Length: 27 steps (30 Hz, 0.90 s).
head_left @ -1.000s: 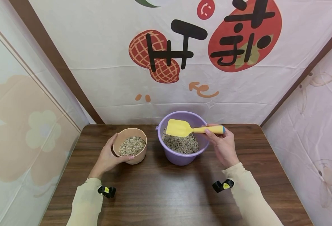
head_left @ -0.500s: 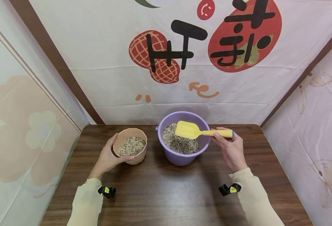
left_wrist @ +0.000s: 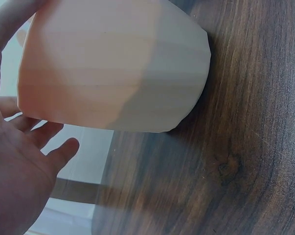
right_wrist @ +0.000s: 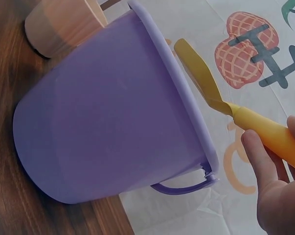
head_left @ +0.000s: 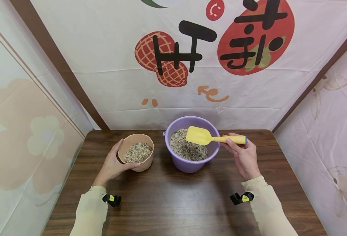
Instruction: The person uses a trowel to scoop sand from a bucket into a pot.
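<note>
My right hand (head_left: 244, 157) grips a yellow toy shovel (head_left: 200, 135) by its handle. The shovel's blade hangs over a purple bucket (head_left: 188, 165), apart from its rim, and no grains show on it. Coarse sand or fine gravel (head_left: 188, 147) lies inside the bucket. To the left, my left hand (head_left: 112, 167) holds a peach-coloured faceted pot (head_left: 145, 165) by its side, thumb along the near wall and fingers round the left. Similar grains (head_left: 138, 152) cover the pot's inside. In the left wrist view the pot's base meets the table.
Pot and bucket stand a small gap apart near the back edge of the brown wooden table (head_left: 173, 203). A printed white cloth (head_left: 117, 91) hangs directly behind them. Further cloths flank the table at left and right.
The shovel and my right hand have shifted right and slightly down, uncovering more of the grains in the bucket. My left hand and the pot have stayed in place.
</note>
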{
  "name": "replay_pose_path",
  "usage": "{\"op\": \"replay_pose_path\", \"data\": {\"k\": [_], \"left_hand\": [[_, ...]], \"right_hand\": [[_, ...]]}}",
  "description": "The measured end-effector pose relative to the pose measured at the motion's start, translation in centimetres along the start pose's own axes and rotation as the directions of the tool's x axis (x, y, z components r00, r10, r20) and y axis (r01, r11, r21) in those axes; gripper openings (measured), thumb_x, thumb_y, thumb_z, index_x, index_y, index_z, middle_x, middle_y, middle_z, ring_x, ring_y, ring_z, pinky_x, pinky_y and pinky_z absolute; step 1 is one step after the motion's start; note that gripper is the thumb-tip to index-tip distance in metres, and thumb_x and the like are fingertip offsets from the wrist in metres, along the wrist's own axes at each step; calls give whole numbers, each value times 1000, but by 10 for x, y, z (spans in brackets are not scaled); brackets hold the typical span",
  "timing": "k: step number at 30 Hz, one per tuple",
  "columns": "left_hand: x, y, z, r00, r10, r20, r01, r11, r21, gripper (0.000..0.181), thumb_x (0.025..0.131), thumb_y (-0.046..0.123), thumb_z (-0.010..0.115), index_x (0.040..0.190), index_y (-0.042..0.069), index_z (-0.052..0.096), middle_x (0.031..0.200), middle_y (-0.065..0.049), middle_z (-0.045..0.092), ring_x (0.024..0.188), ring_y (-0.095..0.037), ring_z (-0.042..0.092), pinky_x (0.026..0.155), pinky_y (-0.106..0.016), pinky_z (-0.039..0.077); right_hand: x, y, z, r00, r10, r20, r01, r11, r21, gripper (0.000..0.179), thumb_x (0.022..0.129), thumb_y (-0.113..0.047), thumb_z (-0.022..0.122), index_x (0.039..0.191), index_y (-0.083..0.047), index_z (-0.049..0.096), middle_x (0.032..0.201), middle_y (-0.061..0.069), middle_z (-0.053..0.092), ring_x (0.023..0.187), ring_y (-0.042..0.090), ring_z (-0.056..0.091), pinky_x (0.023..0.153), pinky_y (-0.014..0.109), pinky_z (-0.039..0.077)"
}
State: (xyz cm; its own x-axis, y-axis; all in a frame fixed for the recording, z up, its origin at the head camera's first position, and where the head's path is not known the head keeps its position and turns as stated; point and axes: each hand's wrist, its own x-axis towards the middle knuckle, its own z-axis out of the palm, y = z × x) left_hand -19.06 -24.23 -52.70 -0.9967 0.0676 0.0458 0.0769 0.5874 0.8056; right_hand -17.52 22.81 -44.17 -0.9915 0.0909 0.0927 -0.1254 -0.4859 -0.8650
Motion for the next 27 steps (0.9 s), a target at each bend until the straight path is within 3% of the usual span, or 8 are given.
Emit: {"op": "replay_pose_path", "data": {"k": [5, 12, 20, 27], "left_hand": [[0, 2, -1, 1000, 4, 1, -4, 1000, 4, 130, 67, 41, 96, 163, 8, 16, 163, -22, 25, 144, -43, 31, 111, -63, 32], [0, 4, -2, 1000, 5, 4, -5, 1000, 8, 130, 67, 41, 96, 163, 8, 16, 162, -22, 24, 144, -43, 31, 111, -63, 32], [0, 7, -3, 999, 29, -19, -29, 1000, 11, 133, 65, 42, 97, 163, 8, 15, 166, -18, 19, 148, -41, 24, 114, -64, 28], [1, 28, -7, 993, 99, -66, -99, 995, 10, 130, 65, 42, 97, 164, 22, 17, 167, -9, 19, 149, -36, 23, 112, -65, 30]], "right_hand": [[0, 0, 0, 1000, -13, -14, 13, 1000, 7, 34, 92, 8, 68, 123, 18, 57, 110, 19, 70, 103, 26, 72, 99, 50, 46], [0, 0, 0, 1000, -5, -11, 6, 1000, 17, 22, 93, 8, 68, 115, 8, 67, 112, 21, 69, 102, 26, 72, 97, 48, 49], [-1, -1, 0, 1000, 3, -12, -3, 1000, 11, 25, 92, 7, 69, 117, 10, 65, 114, 23, 68, 103, 25, 72, 96, 46, 51], [-2, -1, -1, 1000, 20, -5, -20, 1000, -10, 21, 92, 5, 70, 113, 3, 69, 113, 18, 67, 104, 25, 71, 97, 45, 51]]}}
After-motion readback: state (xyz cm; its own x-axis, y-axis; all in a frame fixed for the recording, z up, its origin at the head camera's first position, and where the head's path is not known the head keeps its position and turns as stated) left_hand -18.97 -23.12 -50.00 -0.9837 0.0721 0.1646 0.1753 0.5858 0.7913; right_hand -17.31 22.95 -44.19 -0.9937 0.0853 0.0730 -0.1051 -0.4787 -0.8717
